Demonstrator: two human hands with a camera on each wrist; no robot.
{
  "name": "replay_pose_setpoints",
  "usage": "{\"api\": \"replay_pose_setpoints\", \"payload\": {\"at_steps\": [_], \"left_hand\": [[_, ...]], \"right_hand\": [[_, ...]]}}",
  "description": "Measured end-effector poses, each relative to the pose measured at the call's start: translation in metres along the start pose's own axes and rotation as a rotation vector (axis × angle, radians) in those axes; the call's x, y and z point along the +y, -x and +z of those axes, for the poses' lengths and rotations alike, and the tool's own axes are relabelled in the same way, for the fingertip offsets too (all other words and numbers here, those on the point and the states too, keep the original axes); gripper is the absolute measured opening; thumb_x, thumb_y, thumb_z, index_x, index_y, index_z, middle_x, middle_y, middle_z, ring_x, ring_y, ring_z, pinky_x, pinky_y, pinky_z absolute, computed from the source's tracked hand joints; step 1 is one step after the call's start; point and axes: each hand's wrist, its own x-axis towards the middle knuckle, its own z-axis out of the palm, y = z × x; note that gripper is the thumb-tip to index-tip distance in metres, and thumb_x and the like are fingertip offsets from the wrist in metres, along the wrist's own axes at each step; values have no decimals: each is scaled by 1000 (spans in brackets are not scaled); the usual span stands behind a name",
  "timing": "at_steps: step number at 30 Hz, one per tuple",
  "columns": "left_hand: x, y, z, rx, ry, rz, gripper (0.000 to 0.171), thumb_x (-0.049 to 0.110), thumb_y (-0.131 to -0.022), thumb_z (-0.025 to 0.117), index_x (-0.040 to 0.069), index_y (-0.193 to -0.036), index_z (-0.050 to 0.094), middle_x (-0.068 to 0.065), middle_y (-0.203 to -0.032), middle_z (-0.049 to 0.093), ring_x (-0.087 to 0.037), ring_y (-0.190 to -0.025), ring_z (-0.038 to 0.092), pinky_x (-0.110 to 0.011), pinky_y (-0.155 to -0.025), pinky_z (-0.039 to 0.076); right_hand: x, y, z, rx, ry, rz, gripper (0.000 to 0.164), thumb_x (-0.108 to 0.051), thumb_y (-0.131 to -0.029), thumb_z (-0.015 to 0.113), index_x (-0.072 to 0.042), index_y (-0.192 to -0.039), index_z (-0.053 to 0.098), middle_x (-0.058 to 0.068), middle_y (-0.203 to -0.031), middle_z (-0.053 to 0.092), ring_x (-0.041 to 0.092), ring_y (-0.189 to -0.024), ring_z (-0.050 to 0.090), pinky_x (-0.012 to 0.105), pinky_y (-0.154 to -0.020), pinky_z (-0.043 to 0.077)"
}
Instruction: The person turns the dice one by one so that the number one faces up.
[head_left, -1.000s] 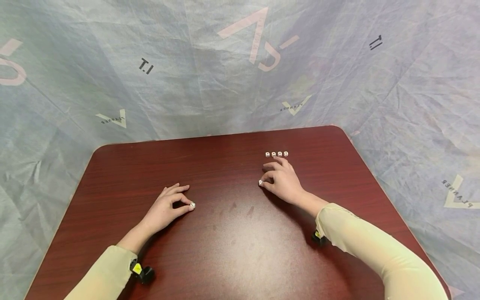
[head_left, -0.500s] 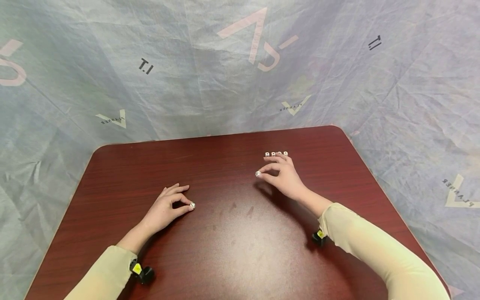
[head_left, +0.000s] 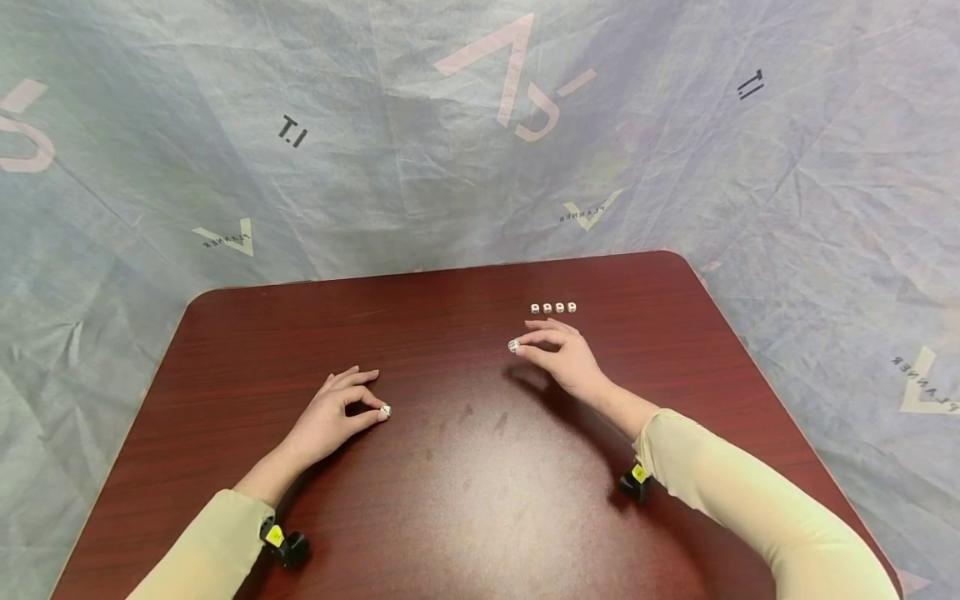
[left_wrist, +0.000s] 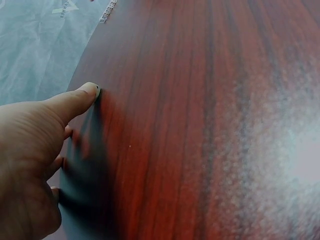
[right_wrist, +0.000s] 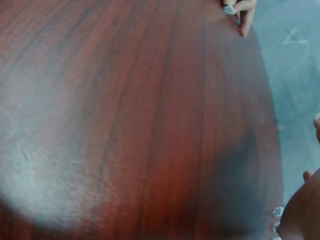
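Note:
On the left half of the table, my left hand [head_left: 330,418] pinches a small white die [head_left: 385,411] between thumb and index finger, low at the wood. The same die [right_wrist: 229,9] shows dark pips at the top of the right wrist view. My right hand [head_left: 562,360] pinches another white die [head_left: 513,345] at its fingertips, held above the table with a shadow beneath. In the right wrist view most of this hand [right_wrist: 305,210] is cut off by the frame edge. Just beyond the right fingers stands a straight row of several white dice [head_left: 547,308].
The dark red wooden table [head_left: 435,500] has rounded far corners. A grey printed cloth [head_left: 390,150] hangs behind it and along both sides. Each wrist carries a black camera mount, such as the left one [head_left: 288,546].
My right hand has lifted its die and shifted slightly left and away; the die has turned in its fingers. The left hand and the row of dice stay put.

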Motion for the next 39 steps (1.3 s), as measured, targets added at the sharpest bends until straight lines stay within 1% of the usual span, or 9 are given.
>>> {"api": "replay_pose_setpoints", "payload": {"at_steps": [2,6,11,13,18,22,27,35,39], "left_hand": [[0,0,0,1,-2,2,7,28,-90,82,30,-94,78,-11,-150,53,-40,-150,27,-64,-122,7],[0,0,1,4,-5,5,7,27,-90,82,30,-94,78,-11,-150,53,-40,-150,27,-64,-122,8],[0,0,1,11,-11,8,7,26,-89,83,30,-93,78,-12,-149,54,-41,-149,29,-64,-122,8],[1,0,0,11,-10,6,8,25,-89,83,29,-93,78,-12,-149,54,-41,-149,29,-64,-122,8],[1,-1,0,6,-9,-1,7,26,-89,83,30,-93,78,-12,-149,54,-41,-149,29,-64,-122,8],[1,-1,-1,-2,-12,-8,7,27,-90,82,30,-94,78,-12,-150,53,-40,-150,28,-64,-122,8],[1,-2,-2,-16,-13,-18,6,28,-91,81,30,-94,78,-11,-151,52,-40,-151,26,-63,-123,8],[1,-3,-3,-15,-11,-18,6,29,-90,82,31,-94,78,-10,-150,52,-39,-150,27,-63,-122,9],[3,-4,-4,-14,-7,-17,6,29,-90,82,30,-94,78,-10,-150,53,-40,-150,28,-64,-122,9]], "right_hand": [[4,1,2,-5,-5,-1,18,-30,-90,81,-20,-105,83,7,-140,63,32,-142,40,55,-120,20],[10,3,6,-16,-5,11,19,-31,-89,82,-19,-104,83,14,-141,61,39,-146,33,56,-122,14],[17,4,10,-18,32,-12,16,-27,-88,83,-17,-101,83,17,-138,62,39,-146,32,51,-122,7],[20,4,11,-14,61,-21,15,-25,-88,84,-16,-99,83,19,-139,61,40,-146,30,52,-122,6],[23,6,12,-5,109,5,12,-23,-86,85,-16,-96,83,19,-142,58,43,-148,20,55,-120,6],[25,6,14,-13,157,36,11,-27,-86,86,-20,-94,84,16,-146,55,43,-150,16,57,-120,6],[29,6,16,-14,209,39,11,-34,-86,85,-26,-93,84,14,-148,54,42,-150,16,60,-120,6],[27,6,15,-16,282,15,12,-35,-85,86,-27,-93,84,15,-150,51,44,-149,18,62,-119,10],[26,7,13,-32,279,18,11,-34,-86,85,-27,-94,84,15,-152,49,44,-150,16,63,-119,9]]}}
